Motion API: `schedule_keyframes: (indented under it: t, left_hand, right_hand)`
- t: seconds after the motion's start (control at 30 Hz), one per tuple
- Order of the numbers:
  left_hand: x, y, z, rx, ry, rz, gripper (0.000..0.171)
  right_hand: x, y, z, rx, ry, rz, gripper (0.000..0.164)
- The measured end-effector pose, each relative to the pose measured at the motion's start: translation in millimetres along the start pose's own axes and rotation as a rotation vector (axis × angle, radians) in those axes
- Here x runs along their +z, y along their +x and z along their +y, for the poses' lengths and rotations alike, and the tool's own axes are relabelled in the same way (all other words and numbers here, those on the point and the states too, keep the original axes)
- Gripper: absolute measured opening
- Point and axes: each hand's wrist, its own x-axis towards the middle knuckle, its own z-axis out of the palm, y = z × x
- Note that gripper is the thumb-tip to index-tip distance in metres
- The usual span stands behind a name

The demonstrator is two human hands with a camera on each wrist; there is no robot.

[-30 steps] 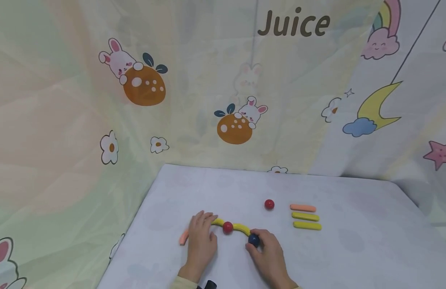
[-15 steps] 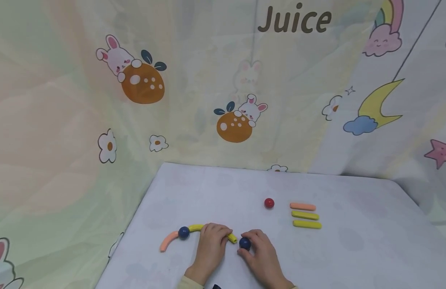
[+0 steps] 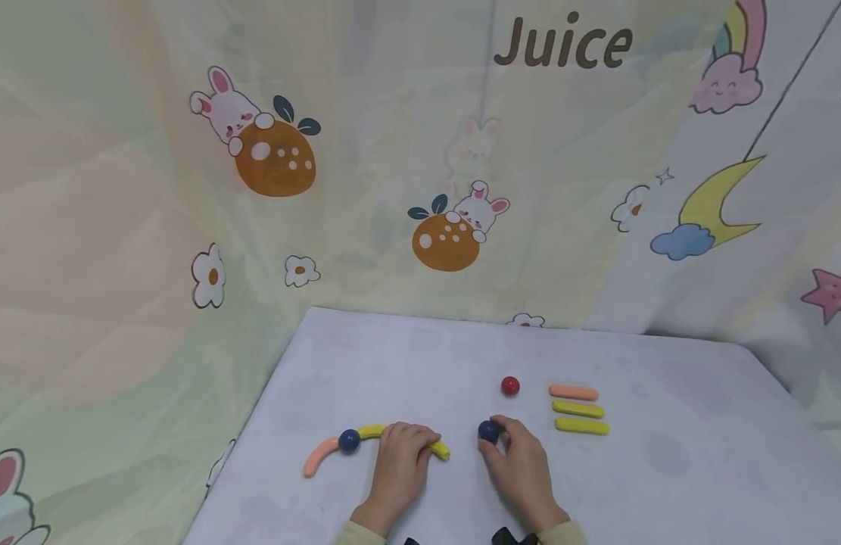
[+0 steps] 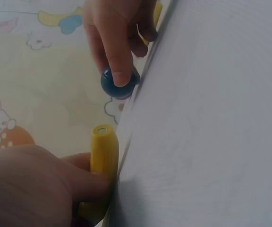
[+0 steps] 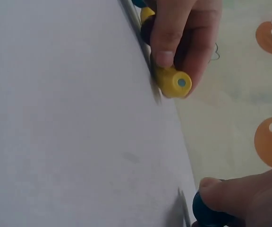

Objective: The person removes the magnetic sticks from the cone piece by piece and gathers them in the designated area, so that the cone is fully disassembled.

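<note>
In the head view, a curved chain lies on the table: an orange curved stick [image 3: 321, 456], a blue ball [image 3: 349, 440] and a yellow curved stick [image 3: 372, 431], running under my left hand [image 3: 401, 465]. That hand grips the chain's right part, where a yellow curved stick [image 4: 104, 151] pokes out past thumb and fingers, a small round metal-like spot on its end. The middle of the chain is hidden by the hand. To the right, apart from the chain, my right hand [image 3: 521, 462] pinches another blue ball [image 3: 487, 431] between thumb and fingers.
Behind my right hand a red ball [image 3: 510, 386] rests on the white table [image 3: 665, 454]. Right of it lie a straight orange stick [image 3: 574, 392] and two straight yellow sticks [image 3: 582, 426], side by side. A printed cloth [image 3: 365, 151] hangs behind the table.
The chain has shifted left, and my left hand has moved from its left part to its right part. My right hand has carried the blue ball off the chain's end, rightward and farther back.
</note>
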Motion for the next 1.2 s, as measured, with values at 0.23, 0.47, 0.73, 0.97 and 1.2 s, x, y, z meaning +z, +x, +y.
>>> schedule_keyframes:
  t: [0.23, 0.47, 0.73, 0.97, 1.2]
  left_hand:
    - [3.4, -1.1, 1.4, -0.013, -0.008, -0.023, 0.020]
    - [4.8, -1.7, 5.9, -0.036, -0.025, -0.068, 0.021]
    - [4.9, -0.8, 5.4, -0.038, -0.010, -0.071, 0.019]
    - [0.3, -0.7, 4.0, -0.035, -0.004, -0.050, 0.019]
    - [-3.2, 0.1, 0.5, -0.050, -0.004, -0.055, 0.020]
  right_hand:
    - [4.4, 27.4, 1.7, 0.013, 0.093, 0.017, 0.042]
    - [17.3, 48.1, -5.2, 0.074, 0.187, 0.047, 0.042]
    - [28.2, 62.1, -9.7, 0.068, 0.156, 0.127, 0.042]
    - [31.8, 65.8, -14.9, 0.068, 0.132, 0.133, 0.043]
    - [34.0, 67.2, -21.5, 0.073, 0.130, 0.128, 0.045]
